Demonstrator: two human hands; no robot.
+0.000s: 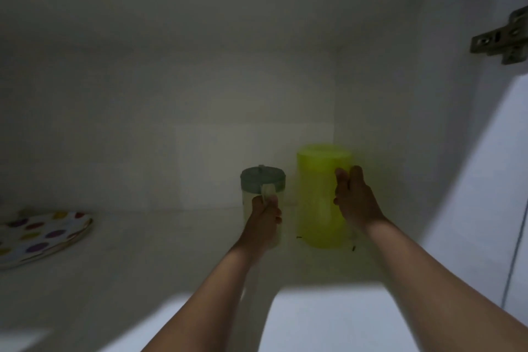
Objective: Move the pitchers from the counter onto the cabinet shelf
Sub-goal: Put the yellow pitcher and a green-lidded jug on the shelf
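Note:
Inside the white cabinet, a clear pitcher with a grey lid (262, 177) stands on the shelf (160, 243). My left hand (264, 216) is closed around its handle. To its right a taller yellow-green pitcher (317, 197) stands near the cabinet's right wall. My right hand (353, 197) grips that pitcher's side, where the handle appears to be, with the fingers wrapped. Both pitchers are upright, and their bases look to be resting on the shelf. The picture is dim and blurred.
A plate with coloured dots (43, 234) lies on the shelf at the far left. A metal door hinge (503, 37) sits on the right wall. A few small dark specks (354, 248) lie by the yellow-green pitcher's base. The shelf's front edge (314, 284) runs under my forearms.

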